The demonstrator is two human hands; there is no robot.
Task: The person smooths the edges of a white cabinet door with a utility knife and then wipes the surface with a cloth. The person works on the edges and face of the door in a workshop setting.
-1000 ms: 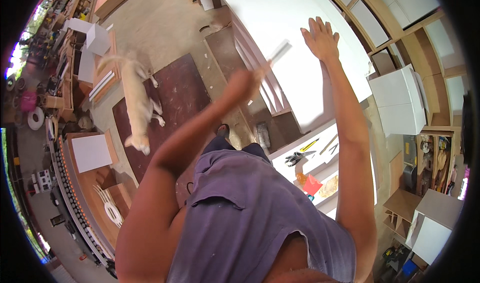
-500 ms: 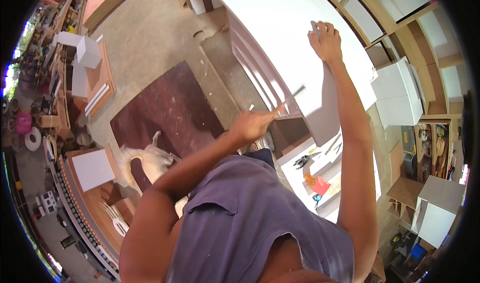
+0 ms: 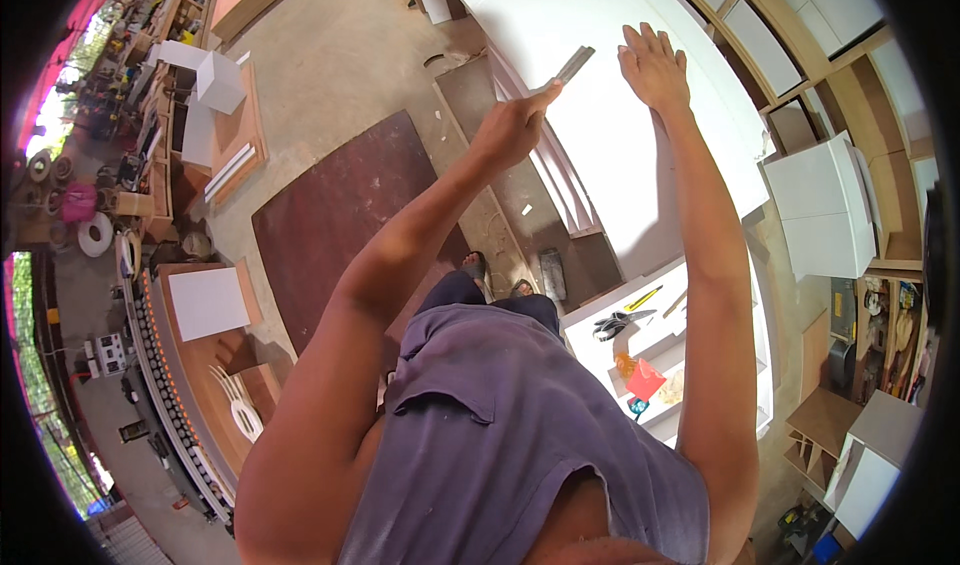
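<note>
My left hand [image 3: 512,130] is closed around a flat, narrow grey bar [image 3: 575,65], which looks like a file or scraper. The bar points up over the near-left edge of a large white cabinet panel [image 3: 600,115]. I cannot tell whether it touches the panel. Farther right, my right hand [image 3: 655,70] lies on the panel's white face, its fingers stretched out and somewhat apart. No object shows under or in it. The panel's left side shows several pale ridged edges [image 3: 565,180].
Close to my body, a white tray-like unit [image 3: 585,340] holds black-handled scissors [image 3: 610,325], a yellow cutter [image 3: 643,299] and a red piece [image 3: 646,380]. A dark brown sheet [image 3: 345,205] lies on the floor. White boxes [image 3: 820,205] stand right, beside wooden shelving [image 3: 905,185].
My left hand has moved up and forward with the grey bar. My right hand has flattened, and the small grey thing by its thumb no longer shows. The pale dog has left the view.
</note>
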